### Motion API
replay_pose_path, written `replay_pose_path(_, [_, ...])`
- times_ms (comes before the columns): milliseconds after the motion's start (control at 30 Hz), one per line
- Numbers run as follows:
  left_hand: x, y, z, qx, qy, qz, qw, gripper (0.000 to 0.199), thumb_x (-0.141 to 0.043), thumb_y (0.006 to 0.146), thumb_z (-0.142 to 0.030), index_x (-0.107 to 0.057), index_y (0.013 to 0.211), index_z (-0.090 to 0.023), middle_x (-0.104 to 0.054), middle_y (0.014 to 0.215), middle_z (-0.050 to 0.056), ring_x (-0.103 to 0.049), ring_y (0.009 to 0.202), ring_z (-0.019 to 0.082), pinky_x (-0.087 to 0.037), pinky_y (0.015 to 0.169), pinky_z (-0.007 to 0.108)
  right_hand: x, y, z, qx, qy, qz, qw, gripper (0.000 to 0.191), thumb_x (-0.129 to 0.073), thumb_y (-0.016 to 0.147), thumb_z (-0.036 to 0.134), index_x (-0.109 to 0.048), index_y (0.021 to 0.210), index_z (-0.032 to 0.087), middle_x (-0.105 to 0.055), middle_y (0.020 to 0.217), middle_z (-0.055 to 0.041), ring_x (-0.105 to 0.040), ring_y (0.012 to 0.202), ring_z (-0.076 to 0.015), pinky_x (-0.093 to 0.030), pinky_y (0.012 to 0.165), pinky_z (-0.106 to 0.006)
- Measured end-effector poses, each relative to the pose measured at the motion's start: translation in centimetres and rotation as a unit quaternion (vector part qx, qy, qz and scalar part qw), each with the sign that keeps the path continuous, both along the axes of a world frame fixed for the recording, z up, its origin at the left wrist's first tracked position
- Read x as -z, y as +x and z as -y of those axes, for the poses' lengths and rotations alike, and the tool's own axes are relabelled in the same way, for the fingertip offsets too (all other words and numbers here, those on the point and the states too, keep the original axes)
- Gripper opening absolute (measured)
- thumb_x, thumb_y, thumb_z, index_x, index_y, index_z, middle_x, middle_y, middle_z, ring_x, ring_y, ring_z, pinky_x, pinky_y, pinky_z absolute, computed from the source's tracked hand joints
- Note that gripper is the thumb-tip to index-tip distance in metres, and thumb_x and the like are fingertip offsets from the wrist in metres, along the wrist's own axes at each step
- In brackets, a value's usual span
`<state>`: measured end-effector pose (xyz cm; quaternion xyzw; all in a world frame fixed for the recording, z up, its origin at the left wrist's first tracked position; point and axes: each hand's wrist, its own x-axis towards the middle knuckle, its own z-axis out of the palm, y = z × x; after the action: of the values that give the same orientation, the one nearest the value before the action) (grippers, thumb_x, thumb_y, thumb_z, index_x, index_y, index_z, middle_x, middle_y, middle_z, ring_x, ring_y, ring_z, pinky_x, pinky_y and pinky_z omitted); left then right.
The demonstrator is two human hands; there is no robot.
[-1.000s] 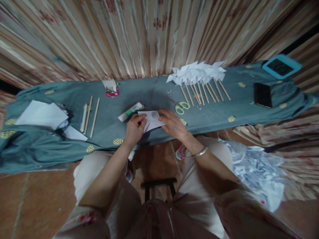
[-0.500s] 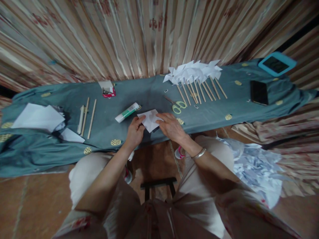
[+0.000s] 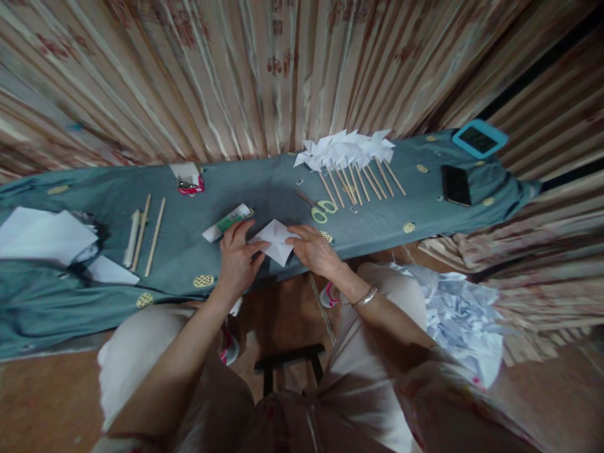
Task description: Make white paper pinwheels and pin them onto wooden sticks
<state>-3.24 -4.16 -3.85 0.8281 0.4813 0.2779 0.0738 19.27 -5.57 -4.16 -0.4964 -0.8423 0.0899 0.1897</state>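
Observation:
A small square of white paper [image 3: 277,246] with creases is held between my two hands near the table's front edge. My left hand [image 3: 237,255] pinches its left corner between thumb and fingers. On the opposite side, my right hand [image 3: 314,250] grips the right corner, thumb below and fingers on top. Just beyond my left hand lies a white and green glue stick box [image 3: 228,223], partly covered by the fingers. Green-handled scissors [image 3: 323,211] rest past my right hand.
White paper pinwheels [image 3: 346,152] on wooden sticks lie in a row at the back. Loose sticks [image 3: 155,236], paper sheets [image 3: 47,234] and a red box of metal pins [image 3: 190,184] are leftward. A phone [image 3: 455,185] and blue-framed timer [image 3: 480,139] sit right. Paper scraps [image 3: 465,314] fill a bag below.
The view has shifted so the table things appear further left. The paper has turned to a diamond shape in my hands, and my left hand has lifted and spread its fingers near the glue.

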Motion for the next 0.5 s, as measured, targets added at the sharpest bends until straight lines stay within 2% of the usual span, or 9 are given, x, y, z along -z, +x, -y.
replay_pose_path(67, [-0.27, 0.23, -0.04, 0.017, -0.004, -0.022, 1.000, 0.023, -0.063, 0.082, -0.014, -0.077, 0.097, -0.025, -0.058, 0.140, 0.009, -0.046, 0.133, 0.034, -0.042, 0.103, 0.054, 0.02, 0.14, -0.05, 0.000, -0.007, -0.005, 1.000, 0.030, -0.050, 0.092, 0.011, -0.072, 0.113, 0.016, -0.064, 0.134, -0.0150, -0.056, 0.122, -0.0283, -0.049, 0.103, -0.047])
replay_pose_path(233, [-0.53, 0.83, -0.29, 0.082, -0.052, -0.055, 0.994, 0.029, -0.058, 0.083, -0.010, -0.076, 0.101, -0.025, -0.072, 0.122, 0.007, -0.056, 0.124, 0.030, -0.036, 0.108, 0.056, 0.10, 0.22, -0.17, -0.009, -0.008, -0.015, 1.000, 0.030, -0.051, 0.092, 0.011, -0.072, 0.113, 0.016, -0.064, 0.133, -0.0146, -0.057, 0.120, -0.0270, -0.049, 0.103, -0.045])
replay_pose_path(500, [-0.68, 1.05, -0.09, 0.098, -0.060, -0.056, 0.992, 0.030, -0.056, 0.085, -0.011, -0.077, 0.098, -0.028, -0.076, 0.115, 0.006, -0.062, 0.114, 0.027, -0.039, 0.104, 0.054, 0.22, 0.29, 0.08, -0.012, 0.000, -0.020, 1.000, 0.031, -0.057, 0.089, 0.012, -0.070, 0.117, 0.017, -0.063, 0.134, -0.0152, -0.057, 0.121, -0.0279, -0.048, 0.101, -0.047])
